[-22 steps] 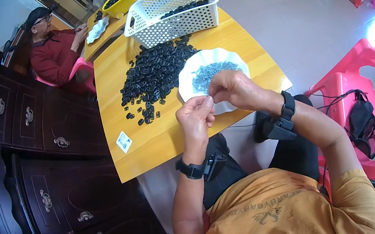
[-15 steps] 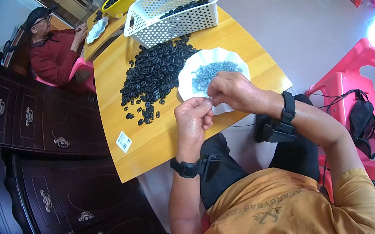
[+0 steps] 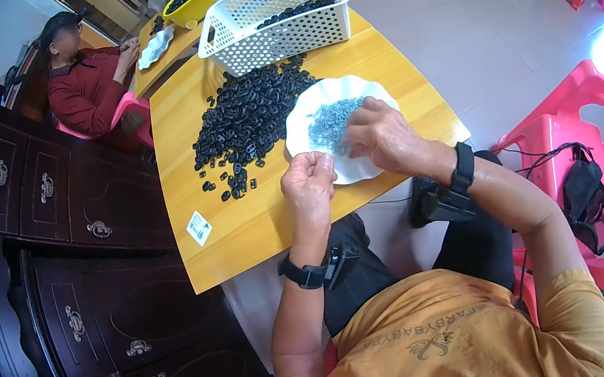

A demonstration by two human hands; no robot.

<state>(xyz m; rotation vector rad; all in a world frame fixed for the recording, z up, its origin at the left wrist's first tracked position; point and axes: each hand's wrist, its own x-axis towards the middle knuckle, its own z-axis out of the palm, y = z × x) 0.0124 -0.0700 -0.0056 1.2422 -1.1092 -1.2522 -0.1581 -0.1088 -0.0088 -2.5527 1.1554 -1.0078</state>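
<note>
My left hand (image 3: 309, 181) is closed in a pinch just in front of a white scalloped plate (image 3: 299, 135); whatever lies between thumb and forefinger is too small to make out. Over the plate's right side is my right hand (image 3: 388, 140), its fingers bent together and down at a heap of small silvery metal pieces, screw-like (image 3: 329, 125). Its fingertips are partly hidden, so I cannot see what they grip. A large pile of small black oval plastic parts (image 3: 250, 117) spreads on the yellow wooden table (image 3: 246, 238), left of the plate.
Behind the pile stands a white perforated basket (image 3: 278, 42) holding more black parts. Farther back are a yellow tub (image 3: 199, 2) and a co-worker (image 3: 86, 85) at another table. Dark drawers (image 3: 113, 300) flank the left; a pink chair (image 3: 549, 139) is at the right.
My hands were together in front of the plate. The right hand has moved away, up and right over the small metal pieces; the left stays pinched, shifted slightly left.
</note>
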